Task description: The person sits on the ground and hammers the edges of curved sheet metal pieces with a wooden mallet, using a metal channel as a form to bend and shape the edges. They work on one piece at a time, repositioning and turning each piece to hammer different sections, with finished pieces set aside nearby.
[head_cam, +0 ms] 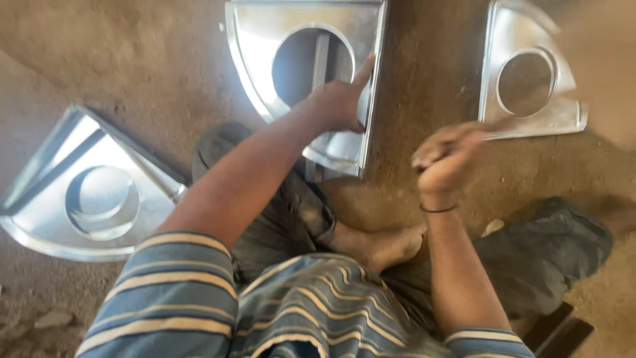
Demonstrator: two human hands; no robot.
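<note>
The person sits cross-legged on a dirt floor (pixel 152 59) with three shiny sheet-metal pieces laid about, each a quarter-round shape with a round hole.

The left hand (pixel 341 103) lies on the middle piece (pixel 265 40), straight ahead of the knees. Its palm rests on the metal below and to the right of the hole, with one finger stretched up along the piece's straight right edge. The fingers are spread flat rather than curled, so this grip is open, pressing on the piece and not clasping it.

The right hand (pixel 447 156) hangs above the floor, blurred, with the fingers curled in a closed grip. A thin, pale streak runs from it towards the lower edge of the right piece (pixel 563 109); I cannot tell what it is, nor whether the hand holds it. The right piece lies just beyond that hand, near but apart from it.

The left piece (pixel 50 212) lies well away from both hands, beside the person's left knee.
</note>
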